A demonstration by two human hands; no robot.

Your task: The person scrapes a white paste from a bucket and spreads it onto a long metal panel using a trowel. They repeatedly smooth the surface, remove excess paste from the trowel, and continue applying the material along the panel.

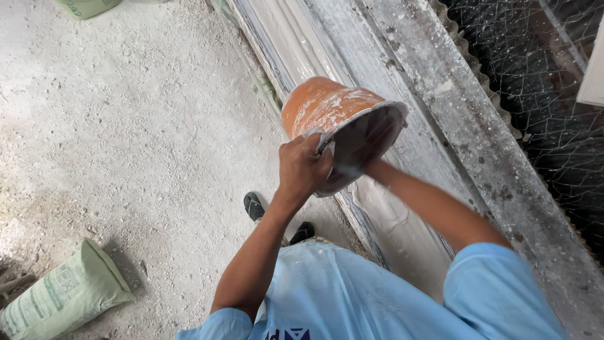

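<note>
light blue shirt (352, 296), left hand (303, 167) gripping plaster-smeared orange bucket (327, 107) rim, right hand hidden inside, unclear

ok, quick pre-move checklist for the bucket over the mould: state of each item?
1. Left hand gripping the rim of the orange bucket: ok, fingers wrapped over the edge.
2. Right hand placement: cannot tell, the forearm reaches into the bucket's mouth and the hand is hidden.
3. Bucket tilted over the long mould: ok, mouth faces down toward the person.
4. Wet white mix in the mould: ok, glossy layer visible along it.
5. What remains in the bucket: cannot tell, interior is dark.
6. Footing: ok, a sandalled foot on the dusty floor, green sack well off to the side.
</note>
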